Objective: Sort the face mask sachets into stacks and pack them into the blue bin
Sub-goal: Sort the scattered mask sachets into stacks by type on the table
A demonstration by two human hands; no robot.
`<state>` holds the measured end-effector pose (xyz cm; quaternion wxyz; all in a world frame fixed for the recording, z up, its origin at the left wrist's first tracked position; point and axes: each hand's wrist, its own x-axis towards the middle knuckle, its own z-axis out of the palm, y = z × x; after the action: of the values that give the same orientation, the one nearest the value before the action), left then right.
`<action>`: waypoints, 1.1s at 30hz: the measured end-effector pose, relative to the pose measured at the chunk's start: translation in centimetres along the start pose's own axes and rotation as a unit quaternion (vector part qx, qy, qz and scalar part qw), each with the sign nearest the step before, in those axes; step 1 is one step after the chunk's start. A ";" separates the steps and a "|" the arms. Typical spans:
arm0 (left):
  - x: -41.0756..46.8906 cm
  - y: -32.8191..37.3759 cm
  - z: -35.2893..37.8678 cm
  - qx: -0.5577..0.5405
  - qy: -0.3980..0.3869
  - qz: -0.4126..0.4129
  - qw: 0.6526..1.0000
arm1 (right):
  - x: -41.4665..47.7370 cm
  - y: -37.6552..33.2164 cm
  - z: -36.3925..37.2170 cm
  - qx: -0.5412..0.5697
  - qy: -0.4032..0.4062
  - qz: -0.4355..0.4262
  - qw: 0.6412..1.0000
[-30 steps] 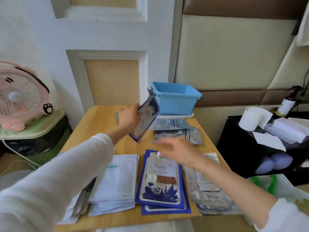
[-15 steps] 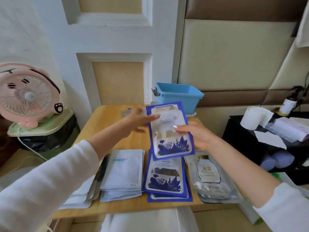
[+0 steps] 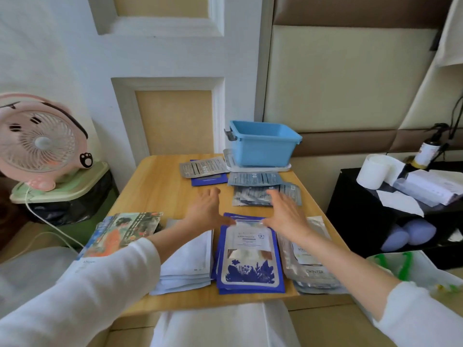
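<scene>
The blue floral sachet (image 3: 250,256) I was holding in the air half a second ago now lies on top of the blue stack (image 3: 251,288), near edge of the wooden table (image 3: 160,191), so that pile is one fuller. My left hand (image 3: 206,212) and right hand (image 3: 285,214) have let go, fingers spread and empty at its far edge. Loose grey sachets (image 3: 254,195) wait farther off, before the blue bin (image 3: 261,144).

white sachet stack (image 3: 186,267) partly hidden by the left sleeve (image 3: 82,296); grey sachets' (image 3: 253,195) print unreadable
</scene>
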<state>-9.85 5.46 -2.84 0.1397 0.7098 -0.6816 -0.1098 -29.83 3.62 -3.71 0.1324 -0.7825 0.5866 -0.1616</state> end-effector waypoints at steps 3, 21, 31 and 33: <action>3.4 -2.1 0.0 0.039 0.066 -0.008 0.997 | -1.6 -2.0 0.3 -0.010 -0.097 -0.185 0.978; 13.1 -7.9 2.0 0.266 -0.054 0.015 0.962 | 5.0 -2.4 2.0 0.056 -0.178 -0.171 0.967; 6.2 -3.5 -10.4 -0.085 0.263 0.185 0.943 | 4.8 -3.1 0.5 0.394 0.008 -0.058 0.917; 4.3 -2.1 -12.1 -0.214 0.279 0.155 0.923 | 5.3 -4.0 -1.6 0.479 -0.012 -0.039 0.877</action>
<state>-3.47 1.80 7.86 0.4882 0.5505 -0.6767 -0.0279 -25.59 -0.40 -0.18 0.4918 -0.6476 0.4044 -0.4186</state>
